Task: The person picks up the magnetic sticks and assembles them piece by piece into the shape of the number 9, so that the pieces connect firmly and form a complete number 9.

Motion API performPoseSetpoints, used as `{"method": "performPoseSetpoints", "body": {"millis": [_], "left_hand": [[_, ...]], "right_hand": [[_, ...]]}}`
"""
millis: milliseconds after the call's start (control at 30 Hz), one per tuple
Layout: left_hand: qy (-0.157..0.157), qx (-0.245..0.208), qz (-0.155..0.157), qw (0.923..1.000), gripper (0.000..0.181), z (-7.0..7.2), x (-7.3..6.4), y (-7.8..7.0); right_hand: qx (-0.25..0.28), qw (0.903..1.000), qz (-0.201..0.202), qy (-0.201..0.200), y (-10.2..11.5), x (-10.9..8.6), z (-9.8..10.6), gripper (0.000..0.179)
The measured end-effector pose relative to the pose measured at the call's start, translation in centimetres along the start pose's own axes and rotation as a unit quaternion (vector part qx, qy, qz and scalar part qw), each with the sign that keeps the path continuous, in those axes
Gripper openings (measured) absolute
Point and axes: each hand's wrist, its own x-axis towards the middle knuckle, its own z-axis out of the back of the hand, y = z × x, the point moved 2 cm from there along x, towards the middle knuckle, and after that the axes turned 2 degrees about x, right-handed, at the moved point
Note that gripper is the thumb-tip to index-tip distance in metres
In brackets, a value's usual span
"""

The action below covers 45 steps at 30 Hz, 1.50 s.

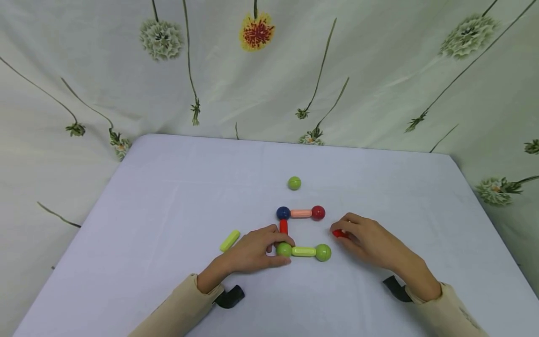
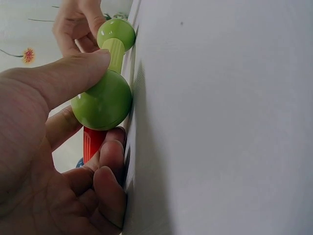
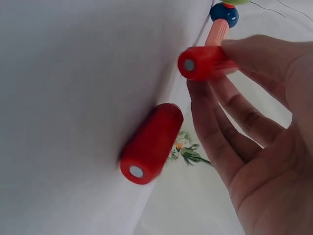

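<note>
- Here's the right hand (image 1: 370, 238), thumb and fingertips pinching a short red stick (image 3: 203, 63); its round end with a grey disc pokes out past the grip.
- That stick sits right at the fingertips, well away from the palm, near the red ball (image 1: 318, 213) but apart from it.
- Just below this hand, a spare red stick (image 3: 152, 144) lies on the table (image 1: 177, 201), outside the grip.
- Over to the left hand (image 1: 254, 250): thumb on the near side, fingers beyond, pinching the corner green ball (image 1: 284, 249).
- From that ball a yellow-green stick (image 1: 304, 252) runs rightward to the end green ball (image 1: 323, 252), clear of the fingers.
- A joining red stick (image 1: 283, 226) leads away to the blue ball (image 1: 283, 213), then a pink stick (image 1: 301, 213) reaches the red ball.
- Beside the left hand, a loose yellow stick (image 1: 229, 240); farther off, a loose green ball (image 1: 294, 183).
</note>
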Motion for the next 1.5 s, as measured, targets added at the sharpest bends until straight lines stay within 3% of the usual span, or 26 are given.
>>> {"method": "performPoseSetpoints", "body": {"millis": [267, 567, 833, 1033, 1233, 1500], "left_hand": [[0.0, 0.002, 0.003, 1.0, 0.031, -0.1, 0.1, 0.1], [-0.001, 0.008, -0.002, 1.0, 0.031, -0.1, 0.2, 0.1], [-0.003, 0.009, -0.001, 1.0, 0.031, 0.0, 0.2, 0.1], [-0.003, 0.008, -0.001, 1.0, 0.031, 0.1, 0.2, 0.0], [0.001, 0.006, 0.004, 1.0, 0.032, 0.0, 0.1, 0.0], [0.001, 0.005, 0.006, 1.0, 0.033, -0.1, 0.2, 0.0]], "right_hand": [[0.102, 0.994, -0.025, -0.03, -0.1, 1.0, -0.6, 0.031], [0.208, 0.9729, -0.092, -0.043, 0.7, 1.9, -1.3, 0.029], [0.254, 0.9554, -0.146, -0.04, 0.6, 2.2, -1.6, 0.024], [0.27, 0.9481, -0.165, -0.029, 0.5, 2.3, -2.0, 0.026], [0.28, 0.9423, -0.182, -0.017, 0.2, 2.5, -2.3, 0.044], [0.247, 0.9489, -0.196, 0.01, -0.1, 2.8, -2.3, 0.06]]}}
